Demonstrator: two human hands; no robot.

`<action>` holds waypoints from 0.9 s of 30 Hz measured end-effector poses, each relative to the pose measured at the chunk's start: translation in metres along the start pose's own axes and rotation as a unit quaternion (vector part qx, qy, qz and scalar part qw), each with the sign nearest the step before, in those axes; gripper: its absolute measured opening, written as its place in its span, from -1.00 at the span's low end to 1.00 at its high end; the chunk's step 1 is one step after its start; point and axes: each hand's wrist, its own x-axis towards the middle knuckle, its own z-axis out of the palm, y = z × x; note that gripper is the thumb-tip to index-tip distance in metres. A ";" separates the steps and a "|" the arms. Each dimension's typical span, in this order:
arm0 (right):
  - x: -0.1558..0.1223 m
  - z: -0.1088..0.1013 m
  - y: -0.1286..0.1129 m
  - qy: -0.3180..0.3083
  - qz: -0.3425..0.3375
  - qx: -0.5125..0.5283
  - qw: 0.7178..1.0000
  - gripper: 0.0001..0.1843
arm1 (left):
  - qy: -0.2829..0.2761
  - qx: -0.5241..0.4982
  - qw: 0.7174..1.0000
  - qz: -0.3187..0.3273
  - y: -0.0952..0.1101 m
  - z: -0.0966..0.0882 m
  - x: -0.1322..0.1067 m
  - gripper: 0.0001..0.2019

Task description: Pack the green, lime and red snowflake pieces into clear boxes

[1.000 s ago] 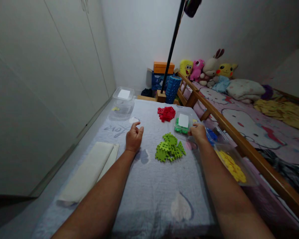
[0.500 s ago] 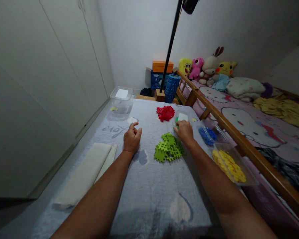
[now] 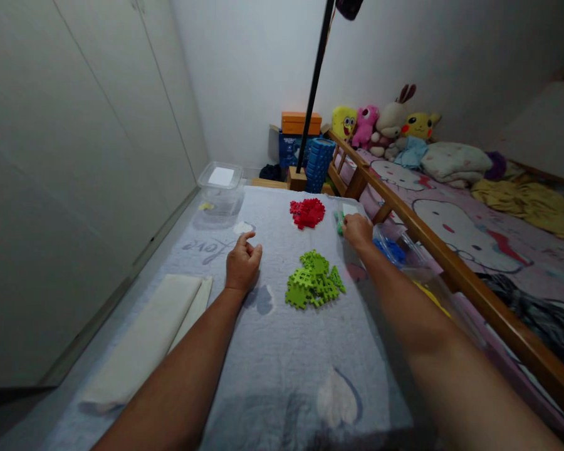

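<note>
My right hand (image 3: 358,230) is closed at the near edge of a clear plastic box (image 3: 349,207) with a white label and something green (image 3: 340,223) at its left side. The fingertips are partly hidden. My left hand (image 3: 243,262) rests on the cloth, holding nothing, its fingers loosely bent and apart. Between my forearms lies a heap of lime-green toothed plastic pieces (image 3: 313,282). Farther back, to the left of the box, sits a pile of red toothed pieces (image 3: 308,213).
A lidded clear box (image 3: 220,188) stands at the far left. A folded cream cloth (image 3: 155,332) lies near my left forearm. Along the wooden bed rail (image 3: 418,235) sit blue pieces (image 3: 391,250) and yellow pieces (image 3: 433,299) in clear boxes. A black pole (image 3: 316,88) rises behind the table.
My right hand and the clear box with the green part have shifted to the right, away from the red pile. The left hand stays in nearly the same place. The view has turned slightly.
</note>
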 end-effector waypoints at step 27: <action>0.075 -0.002 0.068 -0.073 0.045 -0.046 0.995 -0.72 | -0.010 0.014 1.000 -0.002 0.001 -0.001 -0.001 -0.57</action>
